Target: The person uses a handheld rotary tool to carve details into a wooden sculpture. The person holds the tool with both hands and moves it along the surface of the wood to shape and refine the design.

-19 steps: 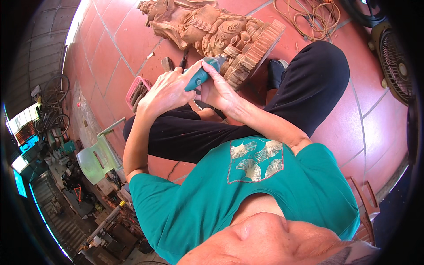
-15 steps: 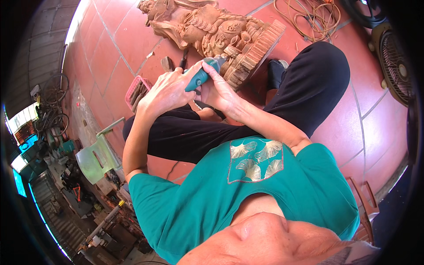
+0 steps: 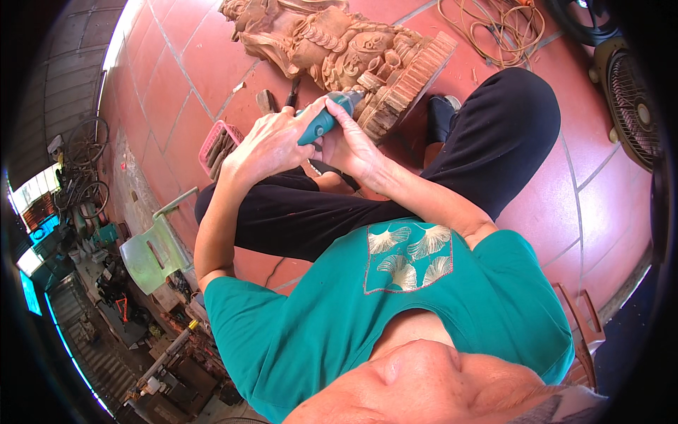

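A teal handheld rotary tool [image 3: 320, 129] is gripped between both my hands in front of me. My left hand [image 3: 267, 143] wraps its rear and left side. My right hand [image 3: 352, 150] closes on its right side, the thumb along the body. The tool's nose points up and right, at the base of a carved wooden statue [image 3: 346, 51] lying on its side on the tiles. The bit is too small to make out, and I cannot tell whether it touches the wood. Several of my fingers are hidden behind the tool.
Left of my knees sit a pink basket [image 3: 210, 147] of tools and a pale green plastic chair [image 3: 152, 256]. A wood block [image 3: 266, 102] lies near the statue. Coiled orange cable [image 3: 505, 42] is at the back right, a fan [image 3: 631, 106] at the far right.
Almost nothing differs. The tool and both hands have shifted very slightly to the right, still held against the same part of the statue's base.
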A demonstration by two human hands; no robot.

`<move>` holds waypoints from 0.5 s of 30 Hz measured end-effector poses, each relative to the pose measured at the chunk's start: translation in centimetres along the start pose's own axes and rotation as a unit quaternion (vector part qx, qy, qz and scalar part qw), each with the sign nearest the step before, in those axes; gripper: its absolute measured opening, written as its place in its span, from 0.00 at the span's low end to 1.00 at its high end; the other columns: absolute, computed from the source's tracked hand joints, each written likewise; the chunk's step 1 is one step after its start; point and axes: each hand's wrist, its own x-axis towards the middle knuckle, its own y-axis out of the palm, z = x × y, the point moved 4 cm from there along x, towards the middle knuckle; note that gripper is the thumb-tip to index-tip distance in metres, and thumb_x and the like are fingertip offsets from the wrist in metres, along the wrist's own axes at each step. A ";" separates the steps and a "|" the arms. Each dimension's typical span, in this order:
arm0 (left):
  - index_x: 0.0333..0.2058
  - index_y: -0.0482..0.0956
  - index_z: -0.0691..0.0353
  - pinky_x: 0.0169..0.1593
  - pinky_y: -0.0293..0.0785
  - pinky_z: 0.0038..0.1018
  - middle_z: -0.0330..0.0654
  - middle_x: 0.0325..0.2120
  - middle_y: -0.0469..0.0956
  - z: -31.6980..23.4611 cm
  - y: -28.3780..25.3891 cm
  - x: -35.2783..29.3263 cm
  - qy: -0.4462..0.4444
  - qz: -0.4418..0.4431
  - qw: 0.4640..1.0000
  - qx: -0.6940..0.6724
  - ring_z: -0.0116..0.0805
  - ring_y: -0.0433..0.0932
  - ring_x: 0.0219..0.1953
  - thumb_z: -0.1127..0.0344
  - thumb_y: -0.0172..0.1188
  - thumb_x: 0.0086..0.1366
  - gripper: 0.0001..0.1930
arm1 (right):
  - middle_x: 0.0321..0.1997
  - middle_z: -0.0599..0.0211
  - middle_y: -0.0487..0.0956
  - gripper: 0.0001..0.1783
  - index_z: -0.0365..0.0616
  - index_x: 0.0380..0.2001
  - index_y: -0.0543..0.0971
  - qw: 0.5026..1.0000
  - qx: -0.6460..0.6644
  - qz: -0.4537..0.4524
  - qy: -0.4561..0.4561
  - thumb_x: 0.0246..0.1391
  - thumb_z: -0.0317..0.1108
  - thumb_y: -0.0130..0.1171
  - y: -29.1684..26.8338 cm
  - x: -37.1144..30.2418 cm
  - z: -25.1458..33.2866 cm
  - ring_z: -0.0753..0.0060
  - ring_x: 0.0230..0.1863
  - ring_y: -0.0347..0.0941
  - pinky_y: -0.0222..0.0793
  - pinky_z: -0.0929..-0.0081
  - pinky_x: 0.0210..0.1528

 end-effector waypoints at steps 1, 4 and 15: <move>0.71 0.59 0.47 0.46 0.75 0.51 0.61 0.38 0.78 0.0 0.0 0.0 0.000 0.001 1.000 -0.002 0.65 0.80 0.41 0.57 0.66 0.60 0.41 | 0.54 0.73 0.81 0.20 0.60 0.52 0.75 1.000 -0.001 0.008 0.001 0.63 0.55 0.64 -0.1 0.0 0.0 0.71 0.55 0.78 0.77 0.57 0.56; 0.71 0.57 0.51 0.50 0.75 0.51 0.64 0.39 0.77 -0.2 -0.1 0.1 -0.001 0.020 1.000 -0.001 0.65 0.79 0.42 0.64 0.61 0.58 0.42 | 0.53 0.74 0.81 0.20 0.60 0.51 0.75 1.000 -0.007 0.005 -0.003 0.63 0.55 0.63 -0.2 0.0 0.0 0.72 0.55 0.78 0.77 0.57 0.55; 0.71 0.59 0.48 0.45 0.74 0.51 0.60 0.36 0.76 0.2 0.3 0.0 0.012 -0.012 1.000 -0.005 0.63 0.79 0.38 0.63 0.65 0.58 0.42 | 0.54 0.72 0.80 0.19 0.60 0.51 0.76 1.000 0.001 0.006 -0.005 0.63 0.53 0.63 0.1 -0.1 0.1 0.70 0.56 0.78 0.77 0.56 0.55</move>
